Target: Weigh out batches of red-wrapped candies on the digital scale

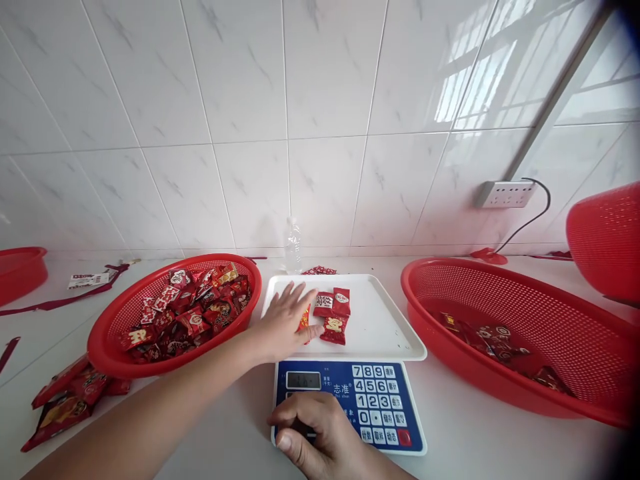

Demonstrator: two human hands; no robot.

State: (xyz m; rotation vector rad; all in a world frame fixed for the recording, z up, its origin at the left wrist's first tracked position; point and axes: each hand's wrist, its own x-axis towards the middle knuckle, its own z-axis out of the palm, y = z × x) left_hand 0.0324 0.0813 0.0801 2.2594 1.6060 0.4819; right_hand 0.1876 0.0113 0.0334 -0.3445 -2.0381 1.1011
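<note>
My left hand (290,319) reaches over the left part of the white weighing tray (383,313), fingers spread. One red and yellow snack packet (305,320) lies partly hidden beneath it. Just right of my thumb, several small red packets (334,329) rest together on the tray. In front of the tray is the scale's blue keypad panel (345,373) with a small display (303,381). My right hand (325,427) is loosely curled over the lower left of that panel, thumb towards the bent forefinger, and nothing shows in it.
A red basket (100,347) full of packets stands left, with larger red bags (70,403) beside it. On the right, another red basket (450,373) holds fewer packets. A clear bottle (293,247) stands behind the tray. A power strip (507,195) is on the tiled wall.
</note>
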